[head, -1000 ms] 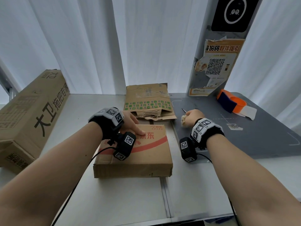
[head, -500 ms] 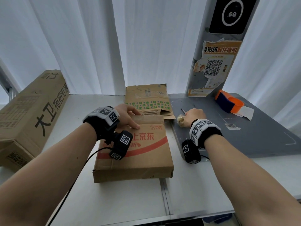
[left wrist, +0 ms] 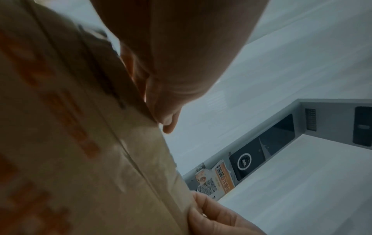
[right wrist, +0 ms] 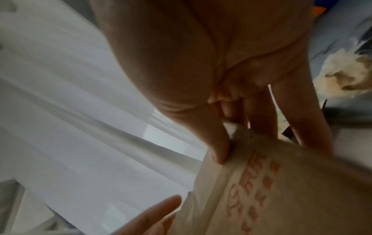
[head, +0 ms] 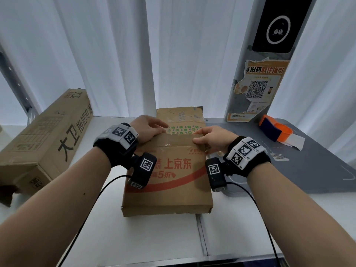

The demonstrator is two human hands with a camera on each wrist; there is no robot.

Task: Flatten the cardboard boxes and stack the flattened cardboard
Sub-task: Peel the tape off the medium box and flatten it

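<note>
While both hands work far flap of red-printed box point(head: 167, 182), step in hand looks like opening box for flattening. Box sits mid-table, near front edge, not yet collapsed. Left hand point(head: 148, 128) pinches flap's far edge, thumb on top; right hand point(head: 210, 138) pinches same flap at right corner, thumb on top, fingers behind. Flattened cardboard point(head: 180, 120) lies just beyond, toward back edge. Long box point(head: 44, 141) waits along left edge. Next move, likely: lift flap, then press walls flat; needs even two-handed pull.

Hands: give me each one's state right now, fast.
Left hand: grips the far edge of the red-printed box.
Right hand: pinches the same far edge, thumb on top, fingers behind.
</note>
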